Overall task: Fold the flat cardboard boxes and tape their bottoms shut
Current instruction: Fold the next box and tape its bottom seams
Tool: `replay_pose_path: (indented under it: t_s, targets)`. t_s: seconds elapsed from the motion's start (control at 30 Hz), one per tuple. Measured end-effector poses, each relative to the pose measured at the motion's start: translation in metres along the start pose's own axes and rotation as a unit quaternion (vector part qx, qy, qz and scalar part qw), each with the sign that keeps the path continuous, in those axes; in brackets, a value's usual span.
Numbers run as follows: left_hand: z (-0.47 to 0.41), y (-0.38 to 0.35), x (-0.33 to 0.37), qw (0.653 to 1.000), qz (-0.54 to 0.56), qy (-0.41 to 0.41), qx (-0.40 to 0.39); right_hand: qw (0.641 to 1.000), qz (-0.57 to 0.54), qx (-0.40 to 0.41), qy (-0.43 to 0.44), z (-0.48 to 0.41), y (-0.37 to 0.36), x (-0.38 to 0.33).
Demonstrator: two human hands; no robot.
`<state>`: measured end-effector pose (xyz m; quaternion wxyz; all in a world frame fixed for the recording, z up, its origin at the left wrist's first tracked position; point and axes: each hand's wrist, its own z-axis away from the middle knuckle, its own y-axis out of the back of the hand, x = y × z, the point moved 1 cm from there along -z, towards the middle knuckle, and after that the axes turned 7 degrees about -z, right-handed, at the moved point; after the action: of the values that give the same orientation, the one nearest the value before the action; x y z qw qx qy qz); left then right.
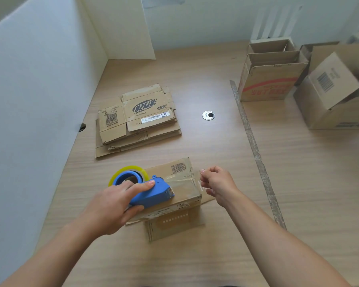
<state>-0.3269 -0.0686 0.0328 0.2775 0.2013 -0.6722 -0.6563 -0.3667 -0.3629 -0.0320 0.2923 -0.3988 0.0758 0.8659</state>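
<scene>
Both hands work at the small cardboard box (184, 195) standing on the wooden table (216, 255). The left hand (110, 208) grips the blue tape dispenser (151, 195) that rests on top of the box. The right hand (218, 183), just right of the box, pinches the end of a clear tape strip (182, 181) stretched over its top. Beyond the box to the right stand open folded boxes (272, 79); beyond it to the left lies a stack of flat boxes (137, 121), and between these two groups sits a small metal grommet (208, 115).
</scene>
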Motion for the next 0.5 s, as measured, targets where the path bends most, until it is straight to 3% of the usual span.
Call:
replay_pose_path:
  t_s: [0.5]
  targets:
    - [-0.002,-0.001,-0.001,1.0,0.002,0.01,-0.019,0.996,-0.033,0.003,-0.079,0.001,-0.023,0.002]
